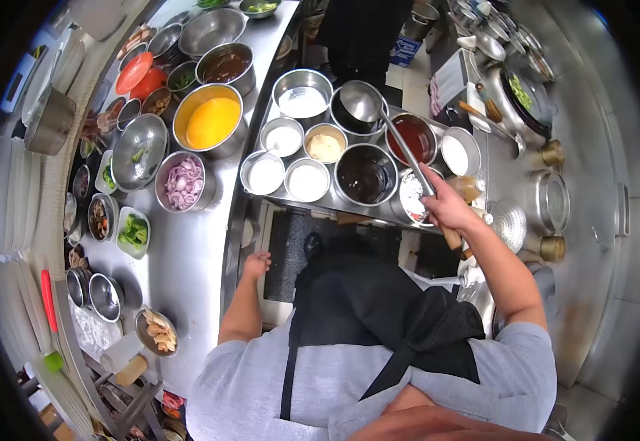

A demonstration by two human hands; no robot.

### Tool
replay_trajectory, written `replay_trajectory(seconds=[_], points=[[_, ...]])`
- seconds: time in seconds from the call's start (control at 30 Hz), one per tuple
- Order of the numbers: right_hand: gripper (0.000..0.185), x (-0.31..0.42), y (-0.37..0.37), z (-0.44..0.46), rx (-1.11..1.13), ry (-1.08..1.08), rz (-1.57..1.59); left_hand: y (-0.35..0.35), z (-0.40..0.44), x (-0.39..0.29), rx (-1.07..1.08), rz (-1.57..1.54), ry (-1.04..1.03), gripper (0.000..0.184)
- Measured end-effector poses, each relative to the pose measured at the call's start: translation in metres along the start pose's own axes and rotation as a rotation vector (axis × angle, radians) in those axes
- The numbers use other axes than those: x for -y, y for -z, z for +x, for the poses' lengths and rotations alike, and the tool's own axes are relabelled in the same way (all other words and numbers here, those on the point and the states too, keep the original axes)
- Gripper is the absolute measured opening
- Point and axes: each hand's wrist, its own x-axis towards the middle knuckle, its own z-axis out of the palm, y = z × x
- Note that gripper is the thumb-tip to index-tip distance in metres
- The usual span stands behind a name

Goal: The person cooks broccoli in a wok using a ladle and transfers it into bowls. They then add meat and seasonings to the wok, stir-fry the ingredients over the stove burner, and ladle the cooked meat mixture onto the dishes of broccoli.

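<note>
My right hand [449, 202] is wrapped round the long handle of a steel ladle [361, 101]. The ladle's round bowl rests over a pot of dark liquid [346, 126] at the back of the seasoning tray. Around it stand a tin of red-brown sauce [413, 138], a tin of black sauce [366, 175] and a tin of chopped garlic-like bits [326, 145]. Several tins of white powder [302, 99] share the tray. My left hand [258, 264] hangs low beside the steel counter, its fingers curled in with nothing visible in them.
On the steel counter [188, 257] at left stand a pot of yellow liquid [212, 123], a bowl of sliced red onion [185, 182], a tub of broccoli [135, 232] and several other bowls. At right are a wok area with a brush [490, 105] and a perforated skimmer [507, 224].
</note>
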Motion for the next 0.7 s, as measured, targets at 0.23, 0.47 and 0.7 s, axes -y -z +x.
replay_trajectory(seconds=[0.23, 0.47, 0.7], points=[[0.078, 0.004, 0.000, 0.016, 0.091, -0.070, 0.221, 0.044, 0.008, 0.081, 0.074, 0.137, 0.433, 0.026], [0.079, 0.025, 0.014, -0.065, 0.051, 0.027, 0.612, 0.012, 0.015, -0.006, 0.142, 0.332, 0.169, 0.030], [0.079, 0.022, 0.015, -0.092, 0.061, 0.145, 0.690, -0.033, 0.013, -0.091, 0.159, 0.227, -0.012, 0.033]])
